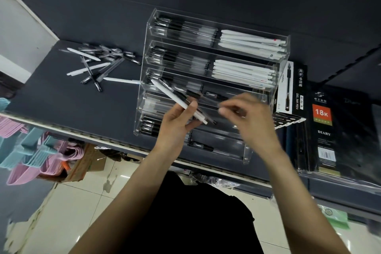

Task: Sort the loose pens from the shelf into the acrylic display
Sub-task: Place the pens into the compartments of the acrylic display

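- While the left hand (177, 118) grips a white pen (172, 97) over the acrylic display (214, 80), the blurred right hand (247, 117) pinches something unclear.
- Loose pens (99, 64) lie left of it.

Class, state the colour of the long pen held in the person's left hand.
White: the pen gripped by the left hand is white, seen best in the head view.

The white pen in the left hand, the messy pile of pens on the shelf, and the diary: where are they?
white pen (172, 97), head view, middle of its barrel above the fingers.
pile of loose pens (97, 62), head view, middle of the heap.
diary (325, 130), head view, front cover near the word DIARY.
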### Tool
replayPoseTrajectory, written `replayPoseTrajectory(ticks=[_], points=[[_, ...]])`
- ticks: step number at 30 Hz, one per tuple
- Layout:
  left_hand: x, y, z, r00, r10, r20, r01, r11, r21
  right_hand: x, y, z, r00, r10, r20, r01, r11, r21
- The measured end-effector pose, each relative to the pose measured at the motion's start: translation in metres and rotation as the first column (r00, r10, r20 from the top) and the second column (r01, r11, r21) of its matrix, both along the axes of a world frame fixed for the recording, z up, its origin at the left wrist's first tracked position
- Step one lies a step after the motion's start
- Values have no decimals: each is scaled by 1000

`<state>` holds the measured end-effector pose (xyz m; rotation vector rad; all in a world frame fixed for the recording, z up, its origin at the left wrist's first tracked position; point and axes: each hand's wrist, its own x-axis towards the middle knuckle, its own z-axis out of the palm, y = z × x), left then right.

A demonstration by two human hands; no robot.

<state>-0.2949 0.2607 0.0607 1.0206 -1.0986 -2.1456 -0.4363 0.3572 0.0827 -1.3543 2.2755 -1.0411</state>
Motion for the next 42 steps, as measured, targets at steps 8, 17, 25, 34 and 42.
replayPoseTrajectory(ticks=[8,17,25,34,42], points=[[11,-2,-6,1000,-7,8,7,1000,-12,-55,16,3,870,12,-493,43,994,100],[17,1,-11,999,29,39,-28,999,-18,-49,-12,-2,604,394,-693,83,834,546],[24,0,-16,997,73,39,-74,997,17,-57,-17,-1,640,517,-569,13,733,680],[11,4,-8,998,55,16,-55,998,4,-2,4,20,970,180,-164,-159,978,135],[-3,11,0,998,50,40,-45,992,-115,-10,0,12,964,21,-266,-10,999,43]])
